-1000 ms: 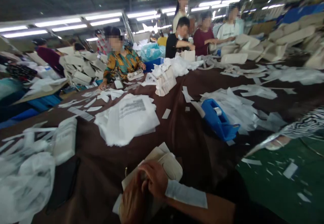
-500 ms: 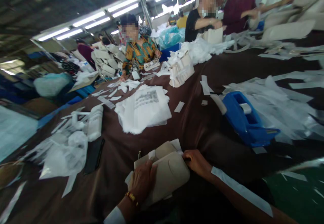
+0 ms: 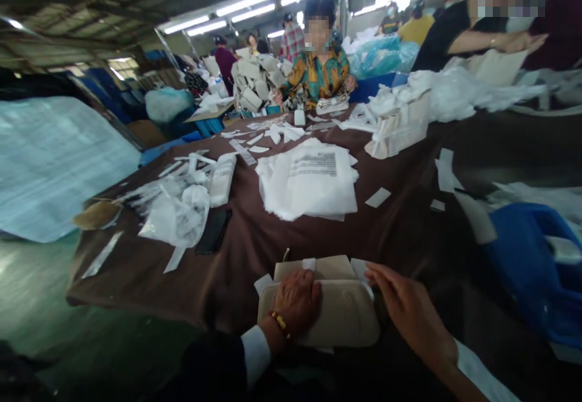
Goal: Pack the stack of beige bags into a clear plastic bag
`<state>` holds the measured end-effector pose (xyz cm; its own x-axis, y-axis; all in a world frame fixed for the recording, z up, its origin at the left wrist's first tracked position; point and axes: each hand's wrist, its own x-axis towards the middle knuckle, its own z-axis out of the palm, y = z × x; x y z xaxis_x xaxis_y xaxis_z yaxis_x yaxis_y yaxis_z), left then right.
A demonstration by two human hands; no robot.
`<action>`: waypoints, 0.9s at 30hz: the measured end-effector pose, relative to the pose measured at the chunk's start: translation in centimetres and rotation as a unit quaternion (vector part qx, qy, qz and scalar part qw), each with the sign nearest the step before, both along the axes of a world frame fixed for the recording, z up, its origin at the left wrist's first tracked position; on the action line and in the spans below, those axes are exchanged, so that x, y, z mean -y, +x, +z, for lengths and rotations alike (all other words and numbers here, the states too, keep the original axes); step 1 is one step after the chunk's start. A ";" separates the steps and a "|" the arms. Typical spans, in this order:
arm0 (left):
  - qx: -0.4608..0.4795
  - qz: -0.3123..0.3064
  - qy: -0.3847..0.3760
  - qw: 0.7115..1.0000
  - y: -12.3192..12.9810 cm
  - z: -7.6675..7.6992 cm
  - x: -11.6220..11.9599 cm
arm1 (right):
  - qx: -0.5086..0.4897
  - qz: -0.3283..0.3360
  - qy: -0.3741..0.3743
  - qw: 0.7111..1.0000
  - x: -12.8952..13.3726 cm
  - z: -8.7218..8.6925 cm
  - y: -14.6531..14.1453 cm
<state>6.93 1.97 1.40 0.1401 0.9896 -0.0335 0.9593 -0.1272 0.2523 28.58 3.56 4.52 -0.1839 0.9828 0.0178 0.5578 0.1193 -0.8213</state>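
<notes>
A beige bag [image 3: 345, 314] lies on the brown cloth at the near edge, with a white wrap around its upper part and white pieces sticking out at both sides. My left hand [image 3: 297, 302] rests on top of the bag, fingers curled on it. At the bag's upper right corner, my right hand [image 3: 404, 299] has its fingertips on a white strip [image 3: 359, 268]; the fingers are straight and close together. A strip of white material lies along my right forearm.
White sheets [image 3: 307, 180] lie in a stack beyond the bag. To the left are a dark phone [image 3: 213, 231], plastic scraps [image 3: 175, 214] and a wrapped bundle [image 3: 222, 179]. A blue tape dispenser [image 3: 531, 256] stands at the right. A person in a patterned shirt [image 3: 321, 77] sits across the table [image 3: 245, 238].
The view has turned left, so things on the table appear further right. My right hand's fingers have straightened at the bag's corner; my left hand stays on the bag.
</notes>
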 end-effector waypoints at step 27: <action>0.208 0.144 0.048 0.966 -4.3 -2.9 2.1 | 0.350 0.022 0.265 0.898 -0.4 -6.9 -5.5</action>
